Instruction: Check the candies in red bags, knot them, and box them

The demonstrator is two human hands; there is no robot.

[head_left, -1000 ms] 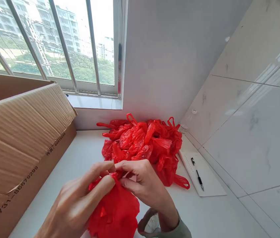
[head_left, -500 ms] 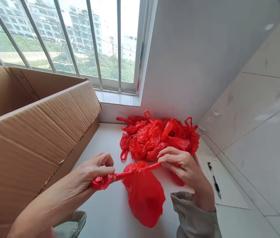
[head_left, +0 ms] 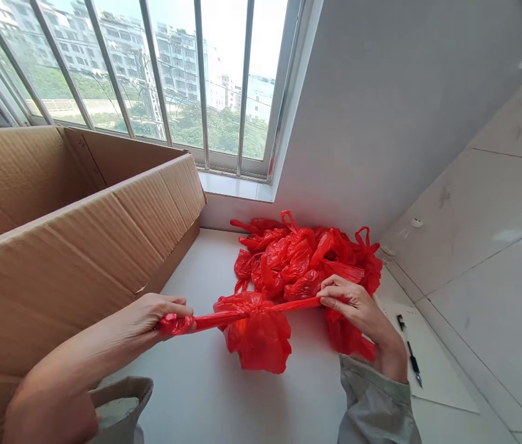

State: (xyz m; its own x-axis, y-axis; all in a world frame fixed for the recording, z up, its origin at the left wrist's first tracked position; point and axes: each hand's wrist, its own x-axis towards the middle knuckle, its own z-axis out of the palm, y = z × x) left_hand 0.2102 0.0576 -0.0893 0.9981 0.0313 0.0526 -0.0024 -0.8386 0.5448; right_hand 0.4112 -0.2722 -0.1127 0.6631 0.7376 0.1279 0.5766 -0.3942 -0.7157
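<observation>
A filled red plastic bag (head_left: 256,333) hangs just above the white counter between my hands. My left hand (head_left: 154,313) is closed on one of its handles, pulled out to the left. My right hand (head_left: 351,302) is closed on the other handle, pulled to the right. The two handles are stretched taut in a line with a knot at the bag's top. Behind it, against the wall, lies a pile of tied red bags (head_left: 307,256).
A large open cardboard box (head_left: 71,234) fills the left side, against the barred window (head_left: 196,80). A white sheet of paper (head_left: 432,370) with a black pen (head_left: 410,353) lies at the right by the tiled wall. The white counter (head_left: 242,401) lies below.
My hands were together at the bag's top; they have moved apart, pulling the two handles out sideways until taut. The view has shifted left and up.
</observation>
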